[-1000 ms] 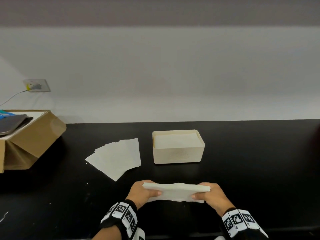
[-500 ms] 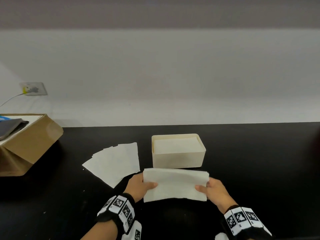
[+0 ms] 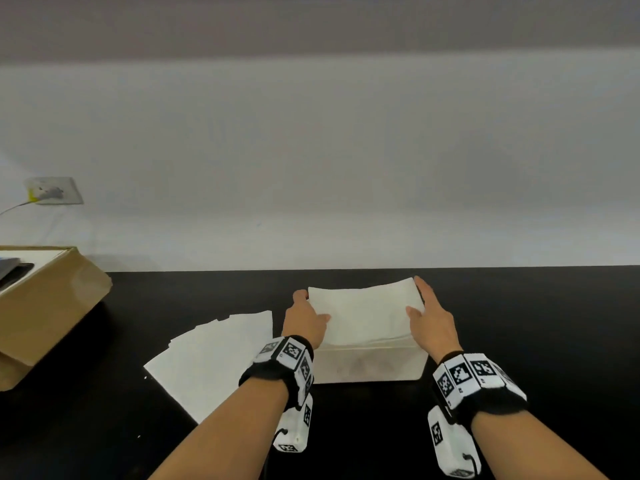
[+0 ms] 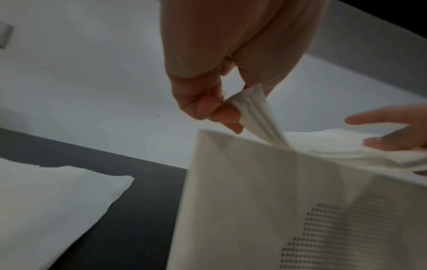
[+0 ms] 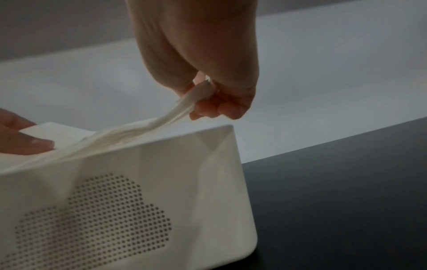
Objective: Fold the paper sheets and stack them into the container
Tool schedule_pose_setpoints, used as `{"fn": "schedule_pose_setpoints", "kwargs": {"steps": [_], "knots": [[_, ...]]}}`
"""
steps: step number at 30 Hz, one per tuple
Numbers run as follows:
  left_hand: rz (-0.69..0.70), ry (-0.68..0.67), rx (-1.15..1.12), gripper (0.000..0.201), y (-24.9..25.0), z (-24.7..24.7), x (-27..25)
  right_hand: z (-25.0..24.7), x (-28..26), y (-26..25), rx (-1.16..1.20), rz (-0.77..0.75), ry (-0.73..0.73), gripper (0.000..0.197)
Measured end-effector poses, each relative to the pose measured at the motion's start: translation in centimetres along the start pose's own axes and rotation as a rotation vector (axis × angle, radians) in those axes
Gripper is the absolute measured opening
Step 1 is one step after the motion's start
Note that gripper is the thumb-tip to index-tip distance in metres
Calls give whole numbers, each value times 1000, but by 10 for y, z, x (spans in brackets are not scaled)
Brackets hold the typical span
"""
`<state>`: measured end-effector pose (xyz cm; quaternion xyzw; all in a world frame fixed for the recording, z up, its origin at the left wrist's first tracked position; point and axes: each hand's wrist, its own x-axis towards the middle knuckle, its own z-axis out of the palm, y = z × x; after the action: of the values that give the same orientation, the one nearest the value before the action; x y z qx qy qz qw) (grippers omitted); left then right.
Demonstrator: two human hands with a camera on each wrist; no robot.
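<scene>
A folded white paper sheet (image 3: 367, 311) hangs just over the open top of the cream container (image 3: 370, 367) on the black table. My left hand (image 3: 306, 318) pinches its left edge and my right hand (image 3: 427, 317) pinches its right edge. In the left wrist view the folded sheet (image 4: 256, 111) bunches between thumb and fingers of the left hand (image 4: 221, 107), above the container (image 4: 289, 210). The right wrist view shows the right hand (image 5: 215, 98) pinching the sheet (image 5: 184, 106) over the container's perforated wall (image 5: 129, 201). A fan of flat paper sheets (image 3: 214, 358) lies left of the container.
A brown cardboard box (image 3: 45, 306) sits at the table's left end. A wall socket (image 3: 53, 191) with a cable is on the white wall behind. The black table (image 3: 536, 323) stretches right of the container.
Both hands have carried the folded sheet away from the table's front edge, forward and over the container's top. The head view has tilted down a little.
</scene>
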<state>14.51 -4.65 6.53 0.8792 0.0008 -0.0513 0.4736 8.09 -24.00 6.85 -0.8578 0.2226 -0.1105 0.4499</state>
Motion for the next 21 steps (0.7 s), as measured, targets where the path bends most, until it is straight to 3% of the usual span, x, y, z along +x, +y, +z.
{"fn": "schedule_pose_setpoints", "kwargs": {"steps": [5,8,10,17,21], "knots": [[44,-19,511,62,-9,17,12,11,14,14,-537,-85,-53,42],[190,-35,852,44,-7,22,11,15,19,18,-750,-102,-60,38],[217,-53,998,37,-5,24,11,17,23,18,-842,-82,-85,37],[200,-70,1133,29,-3,22,13,22,28,8,-1020,-24,-114,32],[193,-30,1011,30,-11,6,10,24,13,-15,-989,-99,-37,31]]}}
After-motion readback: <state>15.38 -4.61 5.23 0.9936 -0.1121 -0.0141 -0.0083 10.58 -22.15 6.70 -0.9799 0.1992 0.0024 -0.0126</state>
